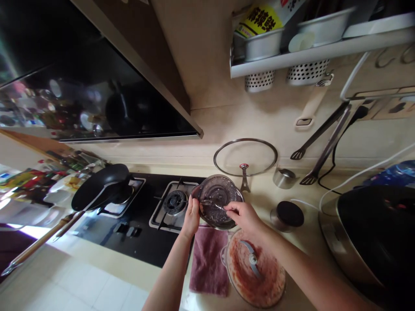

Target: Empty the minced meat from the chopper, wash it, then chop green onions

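My left hand (192,216) grips the near left edge of a round, see-through, shallow piece (223,190), a lid or bowl, tilted so that its spattered inside faces me. My right hand (241,214) pinches a thin shiny metal utensil (212,204), perhaps a spoon, whose far end lies over that inside. Below my right forearm stands a clear food processor bowl (227,276) with pinkish minced meat (269,283) spread round its metal blade (252,259). A folded purple cloth (209,263) lies to the left of the bowl.
At left, a black wok (97,185) with a ladle sits on the gas hob (142,242). A glass pot lid (245,139) leans at the wall. Right are a black-topped jar (288,215), a small metal pot (284,178) and a large cooker (372,242). Turners (327,147) hang below a shelf (308,58).
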`<state>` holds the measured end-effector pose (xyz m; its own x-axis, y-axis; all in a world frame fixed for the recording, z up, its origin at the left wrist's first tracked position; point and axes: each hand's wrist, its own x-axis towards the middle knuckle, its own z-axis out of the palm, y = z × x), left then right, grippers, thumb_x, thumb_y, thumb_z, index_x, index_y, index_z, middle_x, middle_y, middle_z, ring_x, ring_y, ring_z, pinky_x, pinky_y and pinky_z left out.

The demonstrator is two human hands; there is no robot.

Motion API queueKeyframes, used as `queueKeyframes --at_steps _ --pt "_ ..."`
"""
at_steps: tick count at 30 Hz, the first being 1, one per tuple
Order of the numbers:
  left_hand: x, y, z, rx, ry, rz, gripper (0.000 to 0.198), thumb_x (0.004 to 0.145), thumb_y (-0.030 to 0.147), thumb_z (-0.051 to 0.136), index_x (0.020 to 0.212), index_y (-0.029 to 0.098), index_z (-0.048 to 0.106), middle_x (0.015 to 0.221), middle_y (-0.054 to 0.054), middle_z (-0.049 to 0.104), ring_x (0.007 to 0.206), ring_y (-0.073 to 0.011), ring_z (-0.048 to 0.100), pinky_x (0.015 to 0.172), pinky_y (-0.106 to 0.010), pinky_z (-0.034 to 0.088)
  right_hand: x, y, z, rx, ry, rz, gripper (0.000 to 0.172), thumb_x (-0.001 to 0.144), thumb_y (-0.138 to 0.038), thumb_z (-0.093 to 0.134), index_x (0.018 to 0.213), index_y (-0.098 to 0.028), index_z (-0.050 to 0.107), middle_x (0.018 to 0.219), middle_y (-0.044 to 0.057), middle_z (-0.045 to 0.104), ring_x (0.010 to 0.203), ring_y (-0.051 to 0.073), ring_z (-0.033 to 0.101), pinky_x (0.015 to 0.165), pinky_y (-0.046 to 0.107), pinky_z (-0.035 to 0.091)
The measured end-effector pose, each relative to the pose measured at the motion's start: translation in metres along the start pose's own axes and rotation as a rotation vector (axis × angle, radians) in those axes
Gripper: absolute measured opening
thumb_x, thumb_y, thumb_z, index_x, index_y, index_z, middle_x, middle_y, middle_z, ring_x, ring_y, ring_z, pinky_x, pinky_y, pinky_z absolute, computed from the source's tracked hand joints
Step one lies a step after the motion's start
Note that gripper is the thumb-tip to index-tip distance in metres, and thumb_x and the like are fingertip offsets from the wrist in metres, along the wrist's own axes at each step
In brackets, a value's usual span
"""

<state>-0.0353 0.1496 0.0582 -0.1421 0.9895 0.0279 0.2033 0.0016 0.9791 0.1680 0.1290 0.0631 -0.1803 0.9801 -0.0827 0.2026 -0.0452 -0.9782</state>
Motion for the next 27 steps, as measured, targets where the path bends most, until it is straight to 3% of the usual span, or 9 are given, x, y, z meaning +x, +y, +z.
queueKeyframes --at_steps 5,11,16,20,27 --pt "0.009 -0.007 0.003 -0.043 -0.06 0.028 0.061 0.095 0.058 0.032 0.141 0.021 0.045 0.148 -0.009 0.046 0.14 -0.0219 0.037 0.118 -0.037 0.026 0.001 0.004 0.004 0.072 0.058 0.092 0.015 0.078 -0.028 0.062 0.086 -0.022 0.074 0.079 0.001 0.074 0.074 0.018 0.067 0.062 0.026 0.052" --pt "0.02 -0.007 0.003 -0.03 -0.145 0.052 0.059 0.095 0.057 0.034 0.139 0.02 0.047 0.15 -0.007 0.043 0.143 -0.0214 0.032 0.12 -0.037 0.02 -0.001 0.001 -0.014 -0.016 -0.057 0.028 0.012 0.079 -0.02 0.06 0.08 -0.021 0.073 0.093 0.003 0.076 0.089 0.019 0.07 0.083 0.032 0.052" --pt "0.027 -0.001 0.009 0.008 -0.18 0.085 0.063 0.092 0.06 0.037 0.138 0.019 0.049 0.145 -0.01 0.049 0.14 -0.0244 0.038 0.118 -0.04 0.025 -0.002 -0.007 -0.034 -0.312 -0.116 -0.077 0.019 0.085 -0.018 0.057 0.089 -0.024 0.075 0.099 0.003 0.076 0.094 0.02 0.07 0.085 0.033 0.05" --pt "0.027 0.003 0.013 0.109 -0.189 0.149 0.066 0.089 0.064 0.039 0.133 0.017 0.054 0.137 -0.012 0.057 0.133 -0.0263 0.046 0.116 -0.042 0.029 -0.001 0.0 -0.033 -0.342 -0.068 -0.103 0.021 0.086 -0.016 0.057 0.092 -0.025 0.075 0.098 0.001 0.076 0.091 0.018 0.07 0.082 0.03 0.05" --pt "0.025 0.009 0.015 0.146 -0.26 0.235 0.06 0.088 0.06 0.045 0.129 0.018 0.058 0.131 -0.011 0.062 0.125 -0.0269 0.053 0.113 -0.042 0.034 0.0 0.012 -0.037 -0.571 -0.109 -0.089 0.025 0.087 -0.015 0.055 0.093 -0.028 0.076 0.102 0.001 0.075 0.091 0.017 0.069 0.076 0.026 0.048"
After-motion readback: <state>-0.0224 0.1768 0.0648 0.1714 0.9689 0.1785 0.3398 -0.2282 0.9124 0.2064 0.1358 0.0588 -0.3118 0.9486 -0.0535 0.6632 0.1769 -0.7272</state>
